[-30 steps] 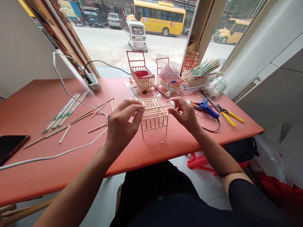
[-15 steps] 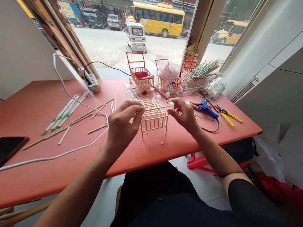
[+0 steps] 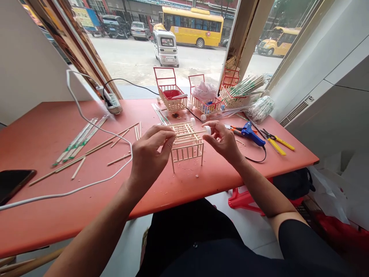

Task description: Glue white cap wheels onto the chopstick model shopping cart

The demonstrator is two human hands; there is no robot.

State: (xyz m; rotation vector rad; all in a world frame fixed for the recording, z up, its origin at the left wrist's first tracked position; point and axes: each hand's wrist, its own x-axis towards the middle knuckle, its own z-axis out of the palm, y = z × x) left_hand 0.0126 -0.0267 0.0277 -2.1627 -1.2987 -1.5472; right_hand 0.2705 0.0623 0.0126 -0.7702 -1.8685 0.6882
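A small wooden frame (image 3: pixel 188 145) built of thin sticks stands upside down on the table, its legs touching the top. Above its near side runs a wooden stick axle (image 3: pixel 188 134) with a white wheel (image 3: pixel 206 130) at its right end. The fingertips of my left hand (image 3: pixel 152 148) are closed around the axle's left end, which they hide. My right hand (image 3: pixel 224 141) has the white wheel between thumb and fingers. Another white wheel (image 3: pixel 193 121) sits at the frame's far right corner.
Finished stick carts (image 3: pixel 173 100) line the back of the red table (image 3: pixel 100 192). To the right lie a blue glue gun (image 3: pixel 249 132) and yellow-handled pliers (image 3: pixel 281 143). Loose sticks (image 3: pixel 77 167), a white cable (image 3: pixel 86 192) and a phone (image 3: pixel 15 184) lie leftward.
Both hands keep their hold on the axle and wheel, with hardly any movement. The whole view has shifted slightly.
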